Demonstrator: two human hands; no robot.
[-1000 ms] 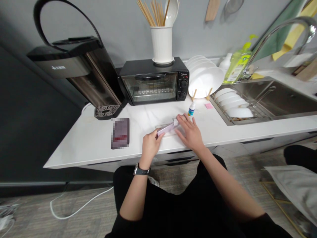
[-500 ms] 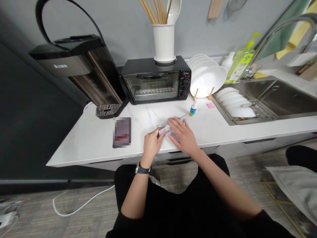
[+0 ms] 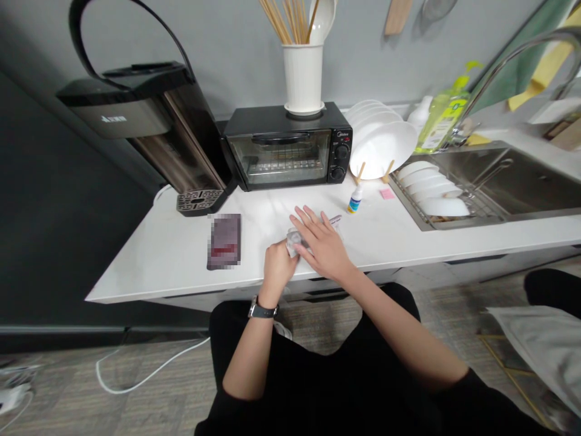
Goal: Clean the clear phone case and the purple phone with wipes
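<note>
A crinkled, see-through plastic packet (image 3: 294, 241) with a purple-marked strip at its far right end lies over the counter's front part. My left hand (image 3: 278, 265) is closed on its near left end, wearing a watch at the wrist. Over the packet's middle lies my right hand (image 3: 323, 243), fingers stretched out and hiding much of it. Whatever is inside the packet cannot be made out. A small white bottle (image 3: 354, 200) with a blue and yellow label stands just beyond my right hand. Left of my hands lies a dark, blurred-out flat object (image 3: 225, 242).
A black toaster oven (image 3: 285, 158) stands at the back, bearing a white utensil holder (image 3: 303, 77). To its left is a tall water dispenser (image 3: 181, 151). On the right are racked white plates (image 3: 384, 148), a pink sticky note (image 3: 387, 194) and a sink (image 3: 521, 181) holding several bowls.
My right hand has slid slightly left and up along the packet, its fingers reaching past it. The packet's left end now looks more bunched beside my left hand, which has barely moved.
</note>
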